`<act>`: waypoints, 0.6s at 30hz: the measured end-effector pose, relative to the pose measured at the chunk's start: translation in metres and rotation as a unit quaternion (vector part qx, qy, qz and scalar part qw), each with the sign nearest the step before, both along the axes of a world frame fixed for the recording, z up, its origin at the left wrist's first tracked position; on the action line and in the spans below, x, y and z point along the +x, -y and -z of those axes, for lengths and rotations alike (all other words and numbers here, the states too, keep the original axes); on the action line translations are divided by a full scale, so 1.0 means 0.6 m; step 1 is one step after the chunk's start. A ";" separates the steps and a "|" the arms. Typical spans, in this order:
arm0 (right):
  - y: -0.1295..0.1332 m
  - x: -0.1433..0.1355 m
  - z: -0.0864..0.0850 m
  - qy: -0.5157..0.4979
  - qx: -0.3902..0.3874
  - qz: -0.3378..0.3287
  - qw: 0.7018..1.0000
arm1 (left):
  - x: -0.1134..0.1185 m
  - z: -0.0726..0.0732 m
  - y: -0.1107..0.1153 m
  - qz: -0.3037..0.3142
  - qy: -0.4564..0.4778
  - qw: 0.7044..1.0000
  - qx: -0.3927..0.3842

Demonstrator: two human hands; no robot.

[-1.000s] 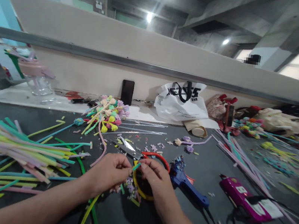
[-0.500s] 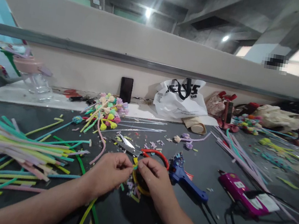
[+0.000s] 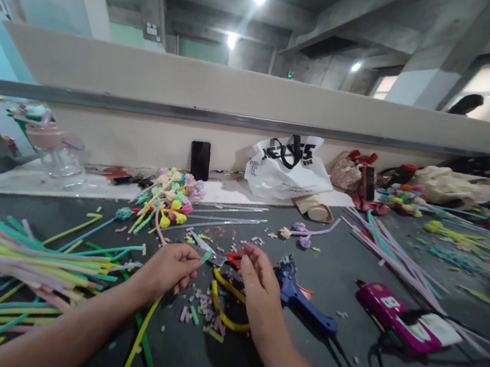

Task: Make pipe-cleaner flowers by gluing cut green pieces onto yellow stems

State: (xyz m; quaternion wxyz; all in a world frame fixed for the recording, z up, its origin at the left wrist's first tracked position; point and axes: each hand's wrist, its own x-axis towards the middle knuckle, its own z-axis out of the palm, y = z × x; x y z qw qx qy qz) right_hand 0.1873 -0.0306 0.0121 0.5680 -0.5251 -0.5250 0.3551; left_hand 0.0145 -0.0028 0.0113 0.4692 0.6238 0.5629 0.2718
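Left hand (image 3: 170,266) pinches a short green fuzzy strip (image 3: 206,257), likely soft, best held by one end; right hand (image 3: 259,286) gapes, seemingly empty.

ok we've got our own two hands (image 3: 170,268), one blue glue gun (image 3: 308,306), one magenta device (image 3: 378,298), one tan roll (image 3: 315,208), one black-lettered bag (image 3: 285,180), one pink-lidded jug (image 3: 54,138)

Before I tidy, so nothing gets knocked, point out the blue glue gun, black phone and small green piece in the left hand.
Blue glue gun (image 3: 306,308): head view, on its handle.
Black phone (image 3: 200,161): head view, middle of its screen.
Small green piece (image 3: 206,256): head view, end beyond the left hand (image 3: 172,267).
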 end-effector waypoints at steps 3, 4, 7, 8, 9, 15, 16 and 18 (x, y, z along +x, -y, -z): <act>-0.003 0.003 0.008 0.014 0.024 0.001 1.000 | 0.005 -0.006 -0.032 0.032 -0.059 0.997 0.024; -0.003 0.004 0.009 0.021 0.031 0.004 0.999 | 0.010 -0.010 -0.043 0.039 -0.075 0.996 0.029; -0.003 0.008 0.006 0.047 0.052 0.013 0.997 | 0.029 -0.023 -0.076 0.039 -0.138 0.988 0.054; -0.003 0.009 0.005 0.055 0.059 0.017 0.997 | 0.036 -0.025 -0.085 0.032 -0.163 0.984 0.071; -0.003 0.011 0.003 0.064 0.065 0.022 0.996 | 0.044 -0.027 -0.094 0.025 -0.188 0.977 0.092; -0.009 0.016 0.003 0.138 0.094 0.043 0.985 | 0.078 -0.034 -0.112 0.017 -0.279 0.941 0.192; -0.010 0.017 0.004 0.144 0.097 0.041 0.984 | 0.076 -0.042 -0.111 0.019 -0.286 0.937 0.202; -0.012 0.018 0.005 0.156 0.101 0.036 0.982 | 0.059 -0.066 -0.110 0.023 -0.293 0.929 0.226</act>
